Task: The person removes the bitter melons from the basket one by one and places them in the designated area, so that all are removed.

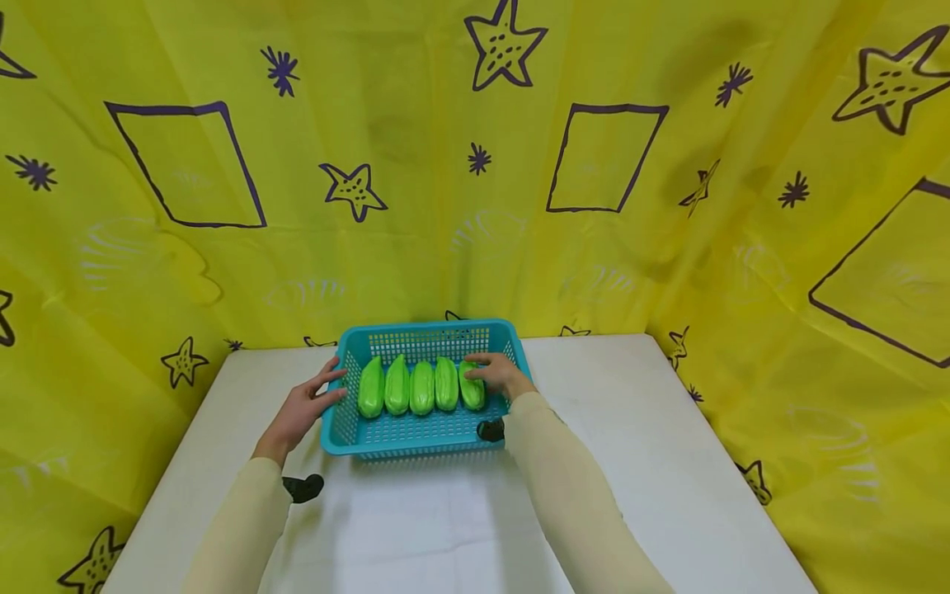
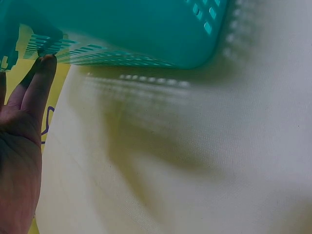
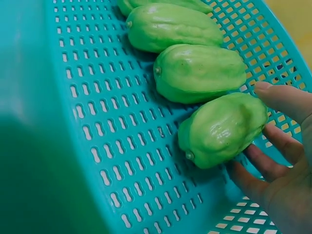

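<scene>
Several light green, ridged gourds (image 1: 422, 388) lie side by side in a row inside a blue-green plastic basket (image 1: 416, 447). My right hand (image 1: 502, 375) reaches into the basket and holds the rightmost gourd (image 3: 224, 129). In the right wrist view its thumb lies at the gourd's far end, and the other fingers curl along its side and underneath. At the basket's left end is my left hand (image 1: 297, 412), with fairly straight, spread fingers touching the rim and outer wall. Part of that hand lies outside the left wrist view.
The basket stands near the back edge of a white table (image 1: 416, 528). Yellow cloth (image 1: 416, 247) printed with stars and frames hangs behind and on both sides. A dark wrist-worn device (image 1: 304, 488) sticks out by the left sleeve, another (image 1: 491, 430) by the right.
</scene>
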Tool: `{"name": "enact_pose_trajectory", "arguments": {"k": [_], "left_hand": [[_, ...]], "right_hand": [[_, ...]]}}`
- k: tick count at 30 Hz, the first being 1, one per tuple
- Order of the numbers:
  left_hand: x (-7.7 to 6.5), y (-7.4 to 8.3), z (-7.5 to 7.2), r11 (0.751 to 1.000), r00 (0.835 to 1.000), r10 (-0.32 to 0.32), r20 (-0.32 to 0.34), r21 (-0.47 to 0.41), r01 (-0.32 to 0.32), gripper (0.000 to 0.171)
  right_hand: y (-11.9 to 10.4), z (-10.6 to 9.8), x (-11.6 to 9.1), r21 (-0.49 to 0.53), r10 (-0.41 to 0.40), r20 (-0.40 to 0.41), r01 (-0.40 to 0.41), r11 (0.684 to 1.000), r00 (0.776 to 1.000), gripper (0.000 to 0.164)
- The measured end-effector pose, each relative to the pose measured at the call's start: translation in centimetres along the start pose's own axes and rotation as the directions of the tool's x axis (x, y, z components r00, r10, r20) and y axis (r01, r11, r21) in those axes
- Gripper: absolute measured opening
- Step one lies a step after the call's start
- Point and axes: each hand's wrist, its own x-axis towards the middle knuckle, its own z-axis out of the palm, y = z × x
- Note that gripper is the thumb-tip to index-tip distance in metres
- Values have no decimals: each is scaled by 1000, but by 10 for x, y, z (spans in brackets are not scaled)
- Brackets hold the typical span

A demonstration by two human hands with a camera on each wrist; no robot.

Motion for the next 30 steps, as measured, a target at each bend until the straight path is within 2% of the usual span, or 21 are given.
{"name": "enact_pose_trajectory", "arguments": {"k": [13,21,30], "left_hand": [[1,-1,-1,1000,1000,5,1,-6,-5,61],[0,-2,-1,1000,1000,10,6,-23,-9,64],[1,-2,-1,1000,1000,-1,1,-10,1,58]], "right_hand": [[2,6,-1,-79,34,-5,-34,996,999,45],[5,8,3,-47,47,-2,-47,998,999,46],[4,9,1,-18,42,-1,-42,999,999,50]]}}
